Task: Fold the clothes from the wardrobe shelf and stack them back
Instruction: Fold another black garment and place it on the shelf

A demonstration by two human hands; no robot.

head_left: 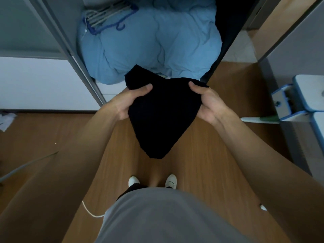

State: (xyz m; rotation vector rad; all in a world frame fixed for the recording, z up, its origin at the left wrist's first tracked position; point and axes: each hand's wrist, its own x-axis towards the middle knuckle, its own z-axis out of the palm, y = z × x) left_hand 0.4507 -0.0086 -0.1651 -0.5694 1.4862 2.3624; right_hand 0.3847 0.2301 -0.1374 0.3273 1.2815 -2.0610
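Black cloth point(157, 118) held up, left hand point(130, 102) and right hand point(209, 104) each gripping a top edge, blue bedding point(149, 44) behind

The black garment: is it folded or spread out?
Folded: black garment hangs compactly, gripped by left hand and right hand.

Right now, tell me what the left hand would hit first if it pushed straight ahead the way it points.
Probably the blue bedding in the wardrobe. The left hand, gripping the black garment, points up toward it; the garment's upper corner would likely touch first. Depth is hard to judge from this one view.
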